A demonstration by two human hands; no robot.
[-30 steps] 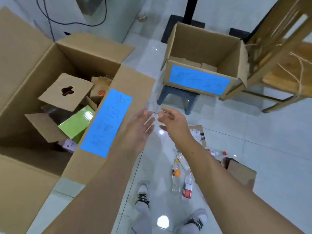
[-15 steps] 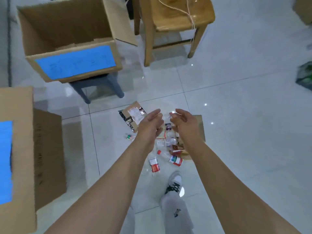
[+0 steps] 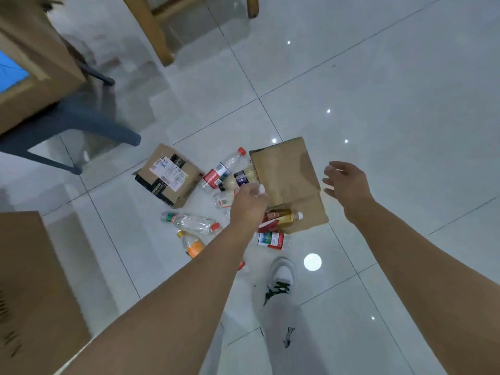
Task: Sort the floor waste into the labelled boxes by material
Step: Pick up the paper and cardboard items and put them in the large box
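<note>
A heap of waste lies on the white tiled floor. It holds a flat brown cardboard piece, a small parcel box with a shipping label and several plastic bottles: a red-capped clear one, a green-capped clear one, an orange one and an amber one. My left hand hangs over the bottles, fingers curled downward, nothing visibly held. My right hand hovers open beside the cardboard's right edge.
A cardboard box with a blue label rests on a grey stool at upper left. Another cardboard box stands at lower left. Wooden chair legs rise at the top. My shoe is just below the heap.
The view swung from the open boxes down to the floor heap. Both hands spread apart and lowered over the waste, the left over the bottles, the right beside the cardboard.
</note>
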